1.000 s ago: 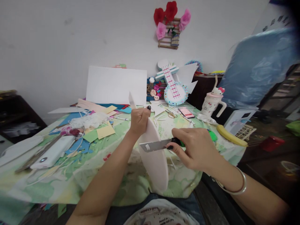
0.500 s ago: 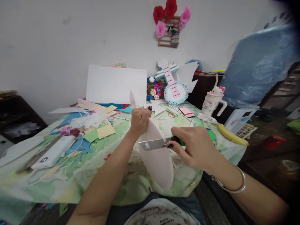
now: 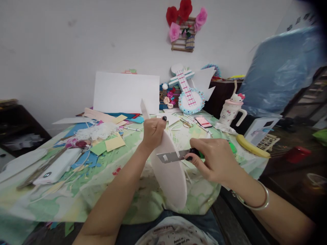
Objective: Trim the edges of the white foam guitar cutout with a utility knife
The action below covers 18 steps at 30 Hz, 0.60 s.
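A white foam board piece with a rounded lower end is held tilted over the table's front edge. My left hand is closed around its narrower upper part. In my right hand is a utility knife with a wide metal blade and a dark and green handle. The blade lies across the board's right edge, pointing left, and a thin white sliver stands up beside it. Most of the knife's handle is hidden by my fingers.
Paper scraps, a white power bank and string lie on the left. At the right are a banana, a phone and a cup with a straw. A decorated foam instrument leans at the back.
The knife in my right hand has shifted slightly right along the board's edge. The board's lower end has swung a little left. My left hand keeps its grip.
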Each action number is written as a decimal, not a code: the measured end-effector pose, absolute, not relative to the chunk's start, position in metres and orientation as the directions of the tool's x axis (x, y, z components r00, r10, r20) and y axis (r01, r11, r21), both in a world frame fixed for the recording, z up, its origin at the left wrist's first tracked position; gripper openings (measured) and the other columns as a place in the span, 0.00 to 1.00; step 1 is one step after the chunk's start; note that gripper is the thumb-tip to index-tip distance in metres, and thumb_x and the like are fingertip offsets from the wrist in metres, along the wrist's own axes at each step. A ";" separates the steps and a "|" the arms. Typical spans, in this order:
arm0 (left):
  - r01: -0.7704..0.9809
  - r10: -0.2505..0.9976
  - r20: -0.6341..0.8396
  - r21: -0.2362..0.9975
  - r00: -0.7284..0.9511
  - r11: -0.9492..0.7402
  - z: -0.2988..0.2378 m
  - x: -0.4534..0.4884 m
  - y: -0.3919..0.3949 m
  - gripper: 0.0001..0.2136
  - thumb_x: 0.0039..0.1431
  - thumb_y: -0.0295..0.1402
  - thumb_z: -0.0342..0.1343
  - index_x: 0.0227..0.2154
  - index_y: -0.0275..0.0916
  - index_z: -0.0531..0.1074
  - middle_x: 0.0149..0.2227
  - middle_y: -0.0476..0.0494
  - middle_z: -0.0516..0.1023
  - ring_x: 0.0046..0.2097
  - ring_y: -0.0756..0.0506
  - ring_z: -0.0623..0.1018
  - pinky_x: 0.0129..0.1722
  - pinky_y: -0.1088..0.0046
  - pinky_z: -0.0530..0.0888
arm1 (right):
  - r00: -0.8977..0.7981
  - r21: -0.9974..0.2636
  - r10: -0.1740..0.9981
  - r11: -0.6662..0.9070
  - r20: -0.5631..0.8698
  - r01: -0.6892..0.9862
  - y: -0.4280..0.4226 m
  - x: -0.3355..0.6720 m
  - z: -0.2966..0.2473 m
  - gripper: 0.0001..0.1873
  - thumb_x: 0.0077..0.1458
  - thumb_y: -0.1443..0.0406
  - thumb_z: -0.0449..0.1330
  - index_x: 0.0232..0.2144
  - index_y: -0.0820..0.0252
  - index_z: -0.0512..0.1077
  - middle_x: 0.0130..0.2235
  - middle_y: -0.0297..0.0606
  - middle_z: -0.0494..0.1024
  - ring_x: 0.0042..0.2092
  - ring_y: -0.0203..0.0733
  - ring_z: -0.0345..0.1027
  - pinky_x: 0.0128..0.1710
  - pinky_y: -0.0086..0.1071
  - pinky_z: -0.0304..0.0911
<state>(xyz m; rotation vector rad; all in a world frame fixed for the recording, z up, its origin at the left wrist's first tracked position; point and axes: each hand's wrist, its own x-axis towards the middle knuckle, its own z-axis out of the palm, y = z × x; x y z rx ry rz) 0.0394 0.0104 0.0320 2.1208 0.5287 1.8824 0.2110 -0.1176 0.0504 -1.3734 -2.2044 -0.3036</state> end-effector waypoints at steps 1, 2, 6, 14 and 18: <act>0.111 0.424 0.900 0.414 0.101 -0.904 0.032 0.040 0.009 0.23 0.61 0.35 0.47 0.11 0.37 0.52 0.13 0.53 0.52 0.19 0.54 0.55 0.22 0.71 0.52 | -0.351 -0.082 0.770 0.460 0.534 0.884 -0.118 0.210 0.051 0.23 0.59 0.48 0.43 0.23 0.59 0.56 0.19 0.31 0.61 0.22 0.33 0.53 0.26 0.30 0.36; 0.121 0.413 0.904 0.401 0.108 -0.908 0.033 0.041 0.008 0.23 0.62 0.34 0.47 0.11 0.37 0.51 0.13 0.53 0.53 0.19 0.54 0.55 0.22 0.71 0.52 | -0.352 -0.083 0.771 0.461 0.530 0.884 -0.118 0.210 0.052 0.23 0.59 0.48 0.43 0.23 0.59 0.56 0.19 0.31 0.61 0.22 0.33 0.53 0.26 0.30 0.36; 0.157 0.354 0.923 0.332 0.148 -0.930 0.036 0.043 0.002 0.22 0.62 0.32 0.46 0.12 0.37 0.52 0.13 0.53 0.53 0.19 0.54 0.56 0.22 0.71 0.53 | -0.364 -0.089 0.782 0.467 0.506 0.880 -0.118 0.207 0.056 0.23 0.59 0.48 0.42 0.23 0.59 0.55 0.19 0.32 0.61 0.22 0.33 0.53 0.26 0.31 0.37; 0.111 0.319 0.929 0.302 0.187 -0.947 0.038 0.045 -0.004 0.22 0.62 0.30 0.45 0.12 0.37 0.52 0.14 0.52 0.55 0.19 0.54 0.57 0.23 0.71 0.54 | -0.391 -0.078 0.785 0.482 0.480 0.873 -0.118 0.204 0.062 0.24 0.60 0.47 0.41 0.22 0.59 0.55 0.19 0.32 0.60 0.21 0.33 0.52 0.26 0.31 0.37; 0.098 0.315 0.934 0.302 0.171 -0.948 0.037 0.042 -0.002 0.22 0.62 0.30 0.46 0.12 0.37 0.52 0.13 0.53 0.53 0.18 0.55 0.56 0.22 0.71 0.53 | -0.382 -0.088 0.786 0.479 0.486 0.873 -0.117 0.206 0.061 0.25 0.60 0.47 0.41 0.22 0.59 0.55 0.19 0.32 0.60 0.22 0.33 0.52 0.26 0.31 0.37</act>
